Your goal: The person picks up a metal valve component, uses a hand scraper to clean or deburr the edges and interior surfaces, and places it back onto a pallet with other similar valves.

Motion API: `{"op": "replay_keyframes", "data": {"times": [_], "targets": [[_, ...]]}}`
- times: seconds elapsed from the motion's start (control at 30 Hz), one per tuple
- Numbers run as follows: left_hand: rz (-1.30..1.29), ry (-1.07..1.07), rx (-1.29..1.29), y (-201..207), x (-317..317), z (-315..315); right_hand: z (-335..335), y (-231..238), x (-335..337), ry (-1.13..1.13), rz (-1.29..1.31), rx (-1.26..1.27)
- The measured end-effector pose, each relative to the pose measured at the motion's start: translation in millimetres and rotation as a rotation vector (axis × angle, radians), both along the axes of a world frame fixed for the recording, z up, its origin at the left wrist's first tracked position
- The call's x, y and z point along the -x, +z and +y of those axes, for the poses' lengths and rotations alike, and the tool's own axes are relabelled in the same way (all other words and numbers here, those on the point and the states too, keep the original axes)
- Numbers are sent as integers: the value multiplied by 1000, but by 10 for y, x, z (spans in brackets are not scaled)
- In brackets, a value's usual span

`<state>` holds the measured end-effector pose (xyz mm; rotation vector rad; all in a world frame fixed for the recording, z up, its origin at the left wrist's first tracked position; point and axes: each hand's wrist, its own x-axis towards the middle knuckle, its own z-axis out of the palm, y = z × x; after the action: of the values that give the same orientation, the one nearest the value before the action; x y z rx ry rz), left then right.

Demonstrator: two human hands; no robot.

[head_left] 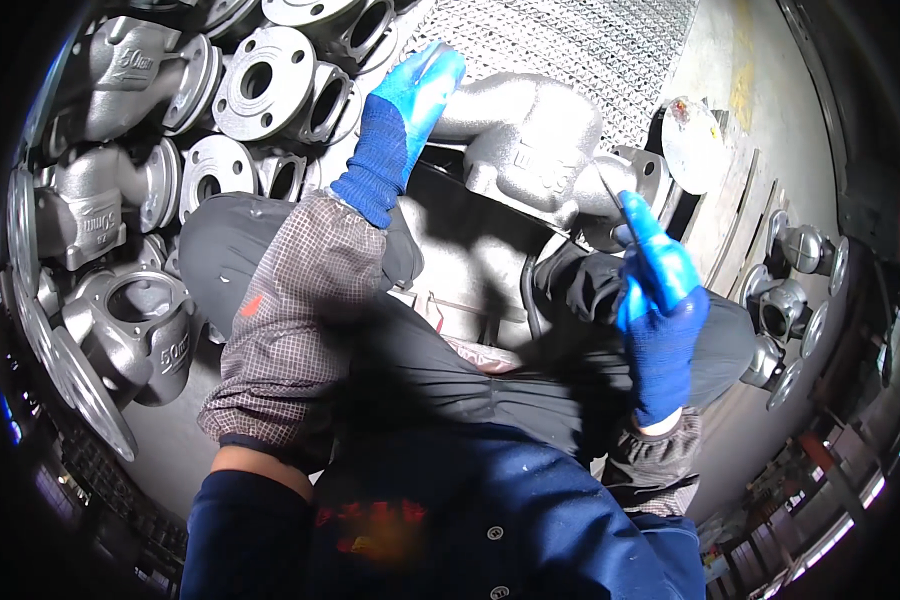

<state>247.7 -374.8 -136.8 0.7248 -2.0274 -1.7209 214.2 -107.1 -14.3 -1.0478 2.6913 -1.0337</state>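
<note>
A silver-painted cast valve body (535,145) lies in front of my knees, with raised lettering on its side and a flange (642,175) at its right end. My left hand (415,95), in a blue coated glove, is closed over the casting's left end, and the fingers hide that end. Held in my gloved right hand (660,270) is a thin, pointed, dark tool (608,186). Its tip points up and left, close to the right part of the casting. Most of the tool's handle is hidden by the fingers.
Several silver flanged valve bodies (135,320) are stacked at the left and far left. A textured metallic sheet (560,40) lies beyond the casting. At the right are a stained white disc (692,145), wooden slats (735,195) and more flanged castings (782,308).
</note>
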Motion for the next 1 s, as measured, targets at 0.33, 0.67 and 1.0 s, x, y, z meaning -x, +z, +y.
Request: {"op": "replay_keyframes", "data": {"times": [0.33, 0.67, 1.0], "targets": [[24, -40, -100, 69, 15, -34, -136, -246, -86, -44, 33, -73], [47, -20, -261, 112, 1, 1, -164, -364, -36, -55, -37, -36], [53, -64, -74, -2, -21, -55, -178, -411, -35, -73, -4, -18]]}}
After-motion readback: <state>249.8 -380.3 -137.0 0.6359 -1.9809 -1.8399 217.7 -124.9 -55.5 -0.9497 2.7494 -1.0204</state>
